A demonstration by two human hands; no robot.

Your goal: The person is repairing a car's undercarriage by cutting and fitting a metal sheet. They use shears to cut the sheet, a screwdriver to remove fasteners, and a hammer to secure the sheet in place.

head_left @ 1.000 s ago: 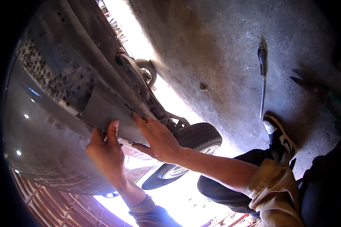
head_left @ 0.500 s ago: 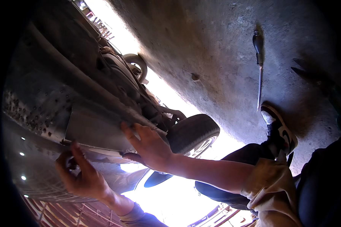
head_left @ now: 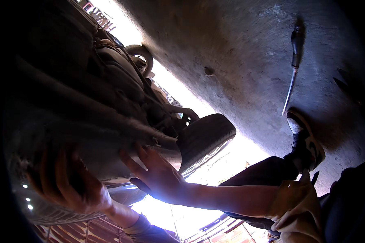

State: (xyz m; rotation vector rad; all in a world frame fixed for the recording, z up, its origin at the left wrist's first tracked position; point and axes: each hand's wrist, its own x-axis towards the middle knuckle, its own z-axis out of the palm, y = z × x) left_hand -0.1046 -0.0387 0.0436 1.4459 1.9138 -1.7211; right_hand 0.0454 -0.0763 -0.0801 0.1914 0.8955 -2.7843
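- A grey underbody panel (head_left: 109, 146) of a car is seen from below, dusty and flat, stretched from nine o'clock towards the centre of the view.
- Its lower edge is touched by the left hand (head_left: 69, 182) at seven o'clock and by the right hand (head_left: 158, 174), fingers spread, at six o'clock.

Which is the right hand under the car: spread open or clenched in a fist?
Spread open. The right hand presses its fingers, fanned apart, flat against the car's underbody panel.
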